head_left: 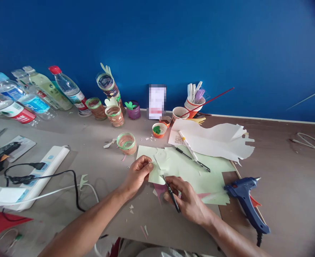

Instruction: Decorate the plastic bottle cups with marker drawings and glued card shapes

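Scissors (173, 198) aim away and a bit left, long axis slanted, right fingers (176, 181) gripping 'em. Left fingers (146, 169) pinch pale-green paper (155, 176).

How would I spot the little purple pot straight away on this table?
Find the blue wall behind the table, then the upright screen standing at its foot. Just left of that screen is the small purple pot, with a bright green piece at its top. Its purple sides set it apart from the brownish pots farther left.
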Motion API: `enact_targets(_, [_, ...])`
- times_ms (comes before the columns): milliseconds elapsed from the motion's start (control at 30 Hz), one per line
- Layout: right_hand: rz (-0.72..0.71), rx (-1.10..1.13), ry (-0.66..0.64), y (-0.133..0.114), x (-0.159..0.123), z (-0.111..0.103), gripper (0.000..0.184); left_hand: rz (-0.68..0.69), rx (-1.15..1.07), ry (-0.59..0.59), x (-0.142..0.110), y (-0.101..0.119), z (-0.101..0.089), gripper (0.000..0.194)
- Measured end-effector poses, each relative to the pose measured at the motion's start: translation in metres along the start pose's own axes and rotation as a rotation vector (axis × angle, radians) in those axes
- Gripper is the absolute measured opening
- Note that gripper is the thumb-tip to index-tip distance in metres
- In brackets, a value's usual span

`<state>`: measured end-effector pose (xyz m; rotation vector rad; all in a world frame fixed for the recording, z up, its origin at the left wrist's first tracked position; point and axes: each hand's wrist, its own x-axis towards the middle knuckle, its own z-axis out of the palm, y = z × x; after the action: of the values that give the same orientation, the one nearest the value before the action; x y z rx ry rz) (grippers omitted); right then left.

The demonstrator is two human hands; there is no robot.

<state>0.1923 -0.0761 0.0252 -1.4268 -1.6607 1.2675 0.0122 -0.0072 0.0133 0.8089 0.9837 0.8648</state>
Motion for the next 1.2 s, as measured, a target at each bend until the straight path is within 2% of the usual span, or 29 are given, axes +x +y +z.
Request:
enact_targets(267, [-0.016,-0.028,-0.05,-0.003,0.0,-0.004,0.017,-0.051,-0.058,-0.034,-0.001,0.002,0.001,0.045])
enact_targets(433, [-0.015,-0.025,-0.048,-0.005,0.001,-0.002,0.01,-0.019,-0.006,-0.038,-0.002,-0.001,0.002,0.045])
enact_targets(667, [-0.023,0.056,-0.003,-0.004,0.004,-0.001,0.035,0.008,0.055,-0.109,-0.004,-0.003,0.002,0.041])
enact_targets(867, [-0.05,0.063,0.027,-0.001,0.004,-0.001,0.04,0.019,0.081,-0.178,-0.006,-0.003,0.003,0.038])
enact_targets(1033, [-0.053,0.157,0.001,-0.002,0.004,0.0,0.039,-0.007,0.091,-0.209,-0.008,0.001,0.006,0.041])
enact_targets(1200, [0.005,0.226,-0.015,-0.001,0.002,0.001,0.041,-0.013,0.124,-0.249,-0.011,0.006,0.009,0.041])
